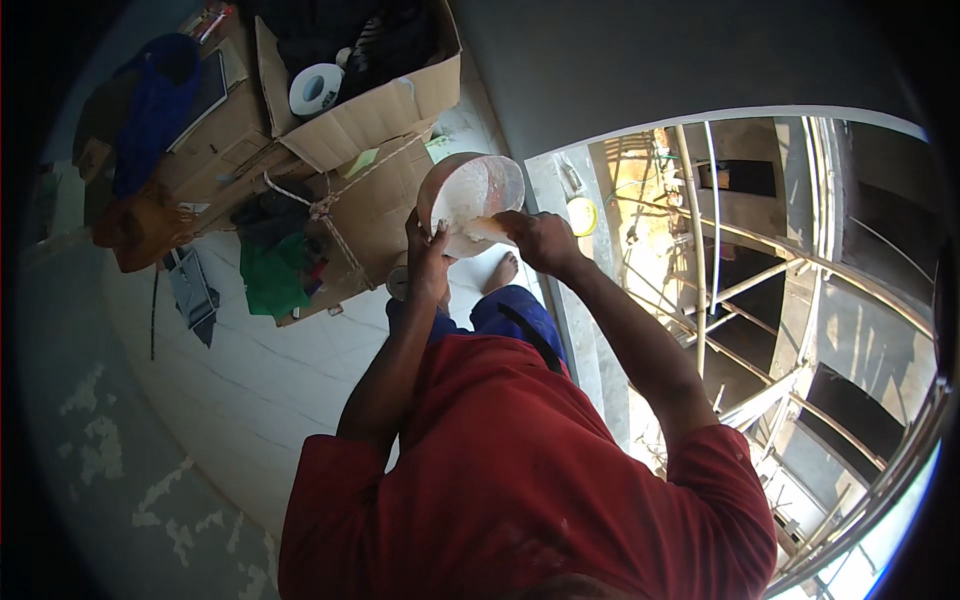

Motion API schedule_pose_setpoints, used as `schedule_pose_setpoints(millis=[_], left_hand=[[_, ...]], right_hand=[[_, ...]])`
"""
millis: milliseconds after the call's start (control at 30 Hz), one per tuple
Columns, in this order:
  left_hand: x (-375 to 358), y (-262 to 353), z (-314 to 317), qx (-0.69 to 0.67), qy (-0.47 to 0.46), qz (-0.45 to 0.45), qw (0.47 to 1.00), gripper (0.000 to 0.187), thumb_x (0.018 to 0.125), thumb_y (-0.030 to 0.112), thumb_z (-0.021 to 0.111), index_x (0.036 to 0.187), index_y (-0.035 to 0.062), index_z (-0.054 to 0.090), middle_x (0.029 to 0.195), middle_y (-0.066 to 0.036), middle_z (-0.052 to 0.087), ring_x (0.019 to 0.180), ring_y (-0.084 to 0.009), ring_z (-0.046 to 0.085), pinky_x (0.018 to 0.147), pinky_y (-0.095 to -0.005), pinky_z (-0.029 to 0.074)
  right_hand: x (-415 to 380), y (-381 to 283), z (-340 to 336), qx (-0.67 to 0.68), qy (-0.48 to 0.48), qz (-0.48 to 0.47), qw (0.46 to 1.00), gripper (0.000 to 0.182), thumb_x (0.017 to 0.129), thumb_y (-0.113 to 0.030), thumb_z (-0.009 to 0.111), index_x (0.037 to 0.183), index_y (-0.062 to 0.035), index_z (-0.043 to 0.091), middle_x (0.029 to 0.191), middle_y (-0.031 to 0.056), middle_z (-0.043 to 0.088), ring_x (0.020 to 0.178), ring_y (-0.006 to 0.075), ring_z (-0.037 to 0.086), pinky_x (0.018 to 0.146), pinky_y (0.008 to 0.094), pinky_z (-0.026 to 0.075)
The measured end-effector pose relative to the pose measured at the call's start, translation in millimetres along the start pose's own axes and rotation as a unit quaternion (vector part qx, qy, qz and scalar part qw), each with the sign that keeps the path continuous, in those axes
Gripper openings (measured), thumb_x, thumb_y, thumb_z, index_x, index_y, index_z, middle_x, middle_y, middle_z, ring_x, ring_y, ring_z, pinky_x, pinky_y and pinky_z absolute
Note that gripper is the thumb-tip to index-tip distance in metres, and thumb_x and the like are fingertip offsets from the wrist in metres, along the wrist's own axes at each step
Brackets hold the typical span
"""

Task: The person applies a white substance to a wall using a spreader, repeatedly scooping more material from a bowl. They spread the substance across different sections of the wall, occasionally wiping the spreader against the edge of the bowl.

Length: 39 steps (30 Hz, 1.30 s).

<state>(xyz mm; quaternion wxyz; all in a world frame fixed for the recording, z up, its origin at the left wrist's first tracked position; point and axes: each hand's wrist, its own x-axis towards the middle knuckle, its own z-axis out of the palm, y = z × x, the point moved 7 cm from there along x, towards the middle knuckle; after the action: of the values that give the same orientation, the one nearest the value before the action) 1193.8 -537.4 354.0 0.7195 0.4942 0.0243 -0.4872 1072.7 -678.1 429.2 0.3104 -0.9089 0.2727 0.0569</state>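
A round, bucket-like bowl [505, 178] is tilted in front of me, its inside coated with a whitish paste or powder. My left hand [430, 252] is closed on its near left rim, thumb over the edge. My right hand [545, 242] is closed around a flat, pale orange piece [488, 230] that looks like a scraper. The piece reaches into the lower right of the bowl, against the whitish material. My fingers hide part of it, so its full shape does not show.
At left, an open cardboard box [425, 98] holds a white roll [316, 90] and dark items. Below it lie a rope-tied carton [385, 195] and green cloth [272, 278]. To the right, a window opening shows scaffold poles [690, 200]; a yellow round item [582, 216] sits on its ledge.
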Motion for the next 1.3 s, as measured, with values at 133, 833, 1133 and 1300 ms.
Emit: schedule_pose_setpoints(millis=[133, 833, 1133, 1300], left_hand=[[-11.1, -6.8, 1.0, 0.042, 0.008, -0.012, 0.999, 0.068, 0.094, 0.024, 0.062, 0.145, 0.0118, 0.019, 0.139, -0.017, 0.037, 0.127, -0.0354, 0.045, 0.094, -0.0537, 0.051], [143.0, -80.4, -220.9, -0.005, 0.179, -0.208, 0.962, 0.066, 0.096, 0.053, 0.051, 0.145, 0.013, 0.033, 0.144, -0.018, 0.041, 0.126, -0.0407, 0.048, 0.097, -0.0591, 0.046], [177.1, -125.2, -309.0, -0.079, 0.247, -0.196, 0.946, 0.062, 0.095, 0.054, 0.052, 0.141, 0.0135, 0.04, 0.139, -0.016, 0.047, 0.118, -0.0353, 0.055, 0.082, -0.0496, 0.052], [171.3, -114.7, -262.7, 0.006, 0.127, -0.139, 0.982, 0.059, 0.094, 0.046, 0.056, 0.14, 0.0122, 0.042, 0.133, -0.019, 0.051, 0.116, -0.0395, 0.055, 0.081, -0.0565, 0.052]], right_hand=[[-4.3, -17.1, 11.6, 0.062, -0.049, 0.017, 0.997, 0.032, 0.085, -0.015, 0.06, 0.116, -0.014, 0.066, 0.098, 0.0154, 0.069, 0.08, 0.0347, 0.067, 0.074, 0.0427, 0.054], [-83.5, 49.2, -69.6, 0.765, 0.178, 0.15, 0.6, 0.034, 0.09, -0.021, 0.064, 0.121, -0.0071, 0.059, 0.112, 0.0053, 0.067, 0.105, 0.0207, 0.063, 0.097, 0.0403, 0.047], [-123.6, 36.6, -194.5, 0.732, 0.298, 0.142, 0.596, 0.042, 0.086, -0.02, 0.067, 0.123, -0.0048, 0.054, 0.111, 0.0085, 0.065, 0.1, 0.0244, 0.065, 0.093, 0.0438, 0.051], [-133.8, -7.3, -294.0, 0.657, 0.369, 0.037, 0.656, 0.038, 0.088, -0.015, 0.066, 0.123, -0.0046, 0.054, 0.11, 0.0094, 0.065, 0.099, 0.0245, 0.065, 0.091, 0.0444, 0.052]])
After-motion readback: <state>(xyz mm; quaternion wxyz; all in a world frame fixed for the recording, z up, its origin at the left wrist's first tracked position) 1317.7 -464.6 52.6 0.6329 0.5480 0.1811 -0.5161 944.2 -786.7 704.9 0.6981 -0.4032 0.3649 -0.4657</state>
